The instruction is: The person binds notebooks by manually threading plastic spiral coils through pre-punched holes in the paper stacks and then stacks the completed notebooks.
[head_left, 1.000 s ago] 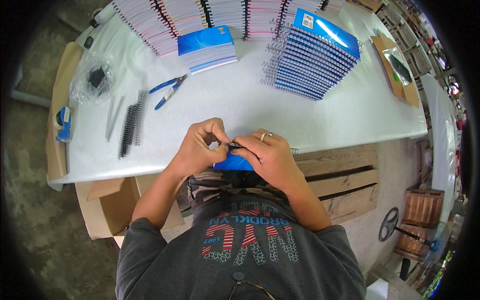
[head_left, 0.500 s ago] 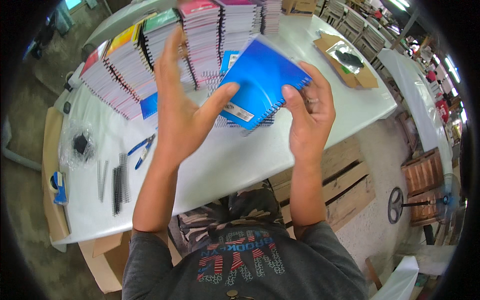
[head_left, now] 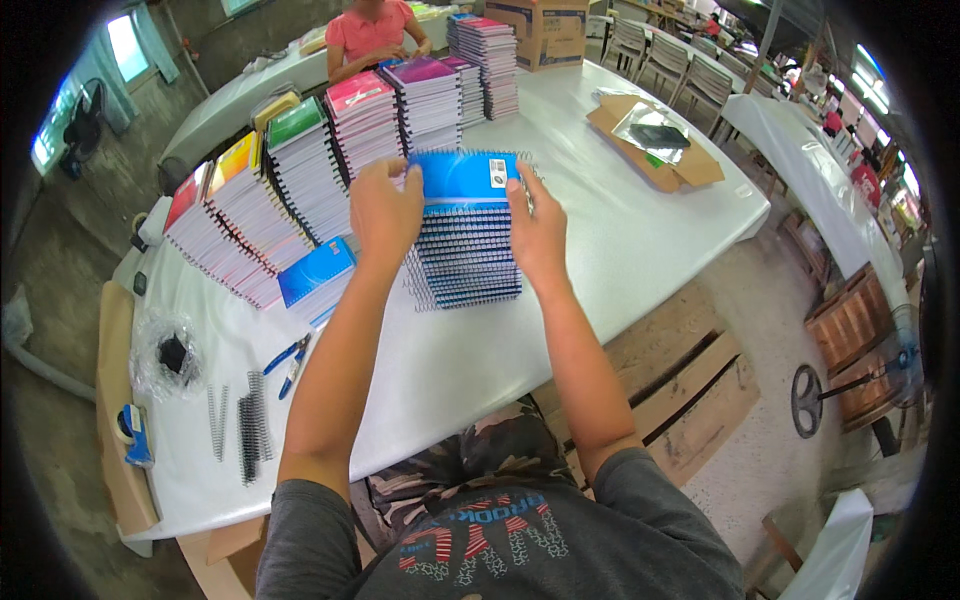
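A blue spiral notebook (head_left: 455, 180) with a white label lies on top of a stack of spiral-bound notebooks (head_left: 466, 255), whose coil spines face me. My left hand (head_left: 388, 210) is closed at its left edge, fingers curled. On the right edge, my right hand (head_left: 537, 222) grips with the thumb on the cover and the fingers along the side. Left of my left forearm stands a lower stack of blue notebooks (head_left: 318, 272). Blue-handled pliers (head_left: 289, 364) lie on the table near that forearm, with loose wire coils (head_left: 248, 425) beside them.
Tall stacks of coloured notebooks (head_left: 300, 165) line the far left of the white table (head_left: 600, 250). Across it sits a person in a pink shirt (head_left: 372, 35). A cardboard box (head_left: 540, 32) stands at the back. Cardboard with a dark packet (head_left: 660, 138) lies at right; a tape dispenser (head_left: 136, 436), far left.
The blue notebook has gone from tilted in my right hand to flat on the stack, its label now at upper right. My left hand has moved from open to closed at its edge.
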{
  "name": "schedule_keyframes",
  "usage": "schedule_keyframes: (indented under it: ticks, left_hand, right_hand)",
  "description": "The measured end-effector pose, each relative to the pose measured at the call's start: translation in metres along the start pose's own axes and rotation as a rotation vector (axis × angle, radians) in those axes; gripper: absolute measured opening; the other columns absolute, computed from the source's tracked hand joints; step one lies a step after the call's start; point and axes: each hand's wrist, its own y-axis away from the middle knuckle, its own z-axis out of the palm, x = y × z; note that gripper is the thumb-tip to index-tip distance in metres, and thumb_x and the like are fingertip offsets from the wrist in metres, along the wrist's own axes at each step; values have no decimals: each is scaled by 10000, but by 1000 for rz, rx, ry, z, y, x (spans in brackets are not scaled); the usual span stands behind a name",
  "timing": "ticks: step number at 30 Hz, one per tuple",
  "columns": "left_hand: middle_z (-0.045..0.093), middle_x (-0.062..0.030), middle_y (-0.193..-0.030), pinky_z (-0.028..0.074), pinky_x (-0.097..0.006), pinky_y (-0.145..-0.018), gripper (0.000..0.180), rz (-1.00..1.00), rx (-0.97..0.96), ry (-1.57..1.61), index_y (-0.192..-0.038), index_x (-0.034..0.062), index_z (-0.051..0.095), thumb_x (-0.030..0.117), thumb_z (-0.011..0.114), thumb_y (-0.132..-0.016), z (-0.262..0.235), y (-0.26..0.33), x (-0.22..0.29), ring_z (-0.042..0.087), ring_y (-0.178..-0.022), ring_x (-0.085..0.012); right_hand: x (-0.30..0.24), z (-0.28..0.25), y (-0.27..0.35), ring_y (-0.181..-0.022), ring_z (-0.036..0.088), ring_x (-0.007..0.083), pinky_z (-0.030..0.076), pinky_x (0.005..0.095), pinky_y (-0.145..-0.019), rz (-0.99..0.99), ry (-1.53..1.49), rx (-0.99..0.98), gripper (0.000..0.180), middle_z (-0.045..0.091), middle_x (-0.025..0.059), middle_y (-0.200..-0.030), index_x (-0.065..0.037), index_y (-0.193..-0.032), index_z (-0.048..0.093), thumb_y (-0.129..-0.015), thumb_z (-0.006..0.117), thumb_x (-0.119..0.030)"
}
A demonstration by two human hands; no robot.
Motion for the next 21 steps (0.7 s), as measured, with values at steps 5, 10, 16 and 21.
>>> schedule_keyframes:
  ticks: [5,10,16,21]
  left_hand:
    - [632,-93,-761,462,-290,-651,252,-141,-11,172,-849,-1,651,249,622,-847,2,21,2,562,-665,-151]
    - [597,-69,-693,433,-279,-603,274,-154,59,227,-763,5,619,266,648,-840,2,30,9,510,-616,-131]
    - [577,-85,-724,432,-320,-617,230,-254,19,306,-799,17,614,242,638,-841,-5,31,1,531,-654,-191]
    - [628,-145,-955,463,-360,-797,384,-63,14,27,-1128,27,565,263,617,-829,-56,14,-96,600,-895,-273]
  right_hand:
    - [0,14,15,-990,611,289,459,327,-848,90,-238,122,448,623,230,-1069,16,-1202,541,-907,549,-321]
    - [16,24,20,-956,611,232,477,309,-805,72,-345,266,347,630,171,-1051,-10,-1090,601,-802,699,-176]
    - [13,25,19,-881,559,162,493,298,-723,-62,-310,394,263,569,52,-962,-59,-909,610,-708,775,-93]
    - [28,-13,29,-962,521,207,418,317,-843,-254,-142,417,309,568,72,-990,-22,-968,585,-715,753,-77]
